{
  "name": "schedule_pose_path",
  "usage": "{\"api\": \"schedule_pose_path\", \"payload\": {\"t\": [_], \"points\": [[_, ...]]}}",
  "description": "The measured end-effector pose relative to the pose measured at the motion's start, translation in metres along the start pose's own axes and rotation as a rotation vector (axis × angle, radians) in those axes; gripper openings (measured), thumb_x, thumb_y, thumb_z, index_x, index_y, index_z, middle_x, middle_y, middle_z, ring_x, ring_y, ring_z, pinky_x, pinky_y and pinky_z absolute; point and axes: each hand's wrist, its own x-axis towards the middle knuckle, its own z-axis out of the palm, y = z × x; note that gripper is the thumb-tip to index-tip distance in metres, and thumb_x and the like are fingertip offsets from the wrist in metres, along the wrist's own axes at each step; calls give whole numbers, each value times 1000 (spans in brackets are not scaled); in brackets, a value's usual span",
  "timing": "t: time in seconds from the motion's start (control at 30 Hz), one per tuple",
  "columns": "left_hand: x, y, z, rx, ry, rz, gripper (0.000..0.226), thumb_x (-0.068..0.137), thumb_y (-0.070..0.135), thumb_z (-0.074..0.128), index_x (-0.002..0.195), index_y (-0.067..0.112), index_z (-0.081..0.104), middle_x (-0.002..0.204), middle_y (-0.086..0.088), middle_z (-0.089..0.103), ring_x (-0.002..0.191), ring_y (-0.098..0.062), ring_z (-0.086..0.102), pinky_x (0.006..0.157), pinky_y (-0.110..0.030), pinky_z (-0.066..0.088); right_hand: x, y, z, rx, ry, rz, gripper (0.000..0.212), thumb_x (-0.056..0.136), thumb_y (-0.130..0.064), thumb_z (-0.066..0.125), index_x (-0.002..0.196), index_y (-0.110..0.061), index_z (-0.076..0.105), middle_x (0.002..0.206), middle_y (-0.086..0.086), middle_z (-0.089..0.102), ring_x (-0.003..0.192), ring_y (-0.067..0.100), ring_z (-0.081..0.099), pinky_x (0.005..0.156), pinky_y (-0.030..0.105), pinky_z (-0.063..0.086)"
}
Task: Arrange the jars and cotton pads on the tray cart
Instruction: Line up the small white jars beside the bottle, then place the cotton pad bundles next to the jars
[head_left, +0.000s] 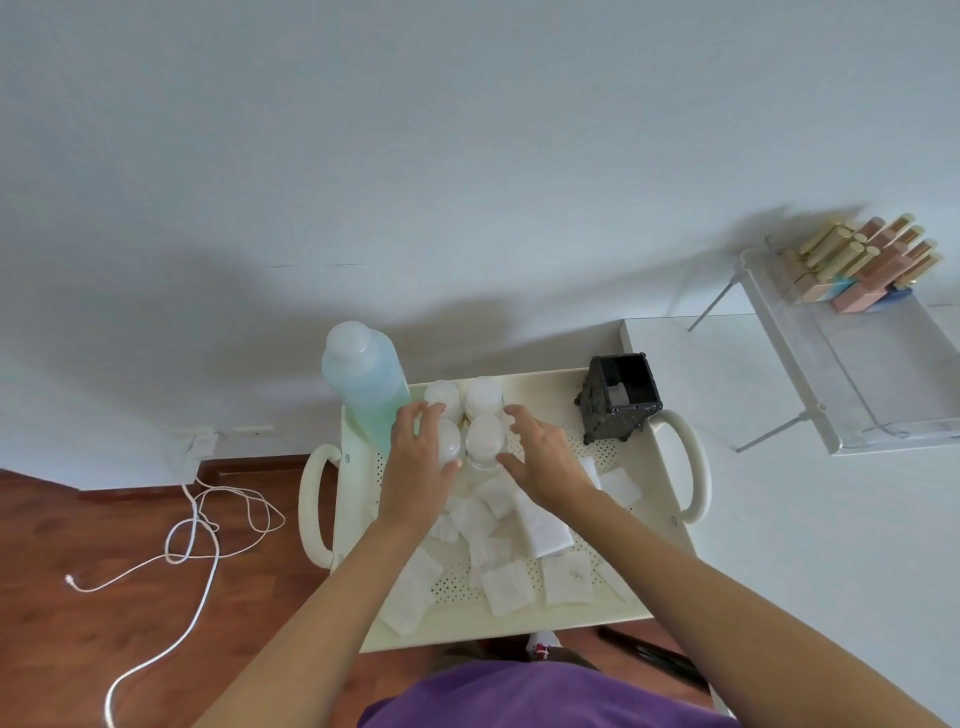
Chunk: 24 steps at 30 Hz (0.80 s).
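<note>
Several small clear jars with white lids (484, 397) stand in a tight square at the back of the cream perforated tray cart (602, 618). My left hand (418, 460) cups the left side of the group, fingers spread against the near left jar (449, 441). On the right side my right hand (545, 457) is spread against the near right jar (487, 441). Neither hand lifts a jar. Several white square cotton pads (511, 587) lie scattered over the front of the tray, some under my forearms.
A tall bottle of pale blue liquid (363, 379) stands at the tray's back left corner, a black ornate holder (618, 397) at the back right. A white table (779, 493) with a clear shelf of cosmetics (862, 265) is on the right. A white cable (197, 540) lies on the wooden floor.
</note>
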Motion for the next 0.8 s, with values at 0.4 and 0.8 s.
{"api": "schedule_pose_path", "payload": {"t": [0.4, 0.8], "points": [[-41, 44, 75, 60, -622, -113, 72, 89, 55, 50, 147, 28, 18, 143, -9, 29, 115, -30, 54, 87, -40, 51, -52, 86, -20, -119, -262, 162, 46, 102, -34, 35, 145, -44, 20, 128, 11, 48, 103, 30, 58, 90, 44, 51], [-41, 62, 91, -65, -499, -330, 51, 80, 46, 62, 118, 17, 44, 114, -8, 45, 92, -25, 54, 77, -33, 48, -39, 85, -17, -22, -173, 276, 43, 96, -56, 37, 112, -17, 43, 81, 11, 60, 69, 27, 58, 65, 39, 51]]}}
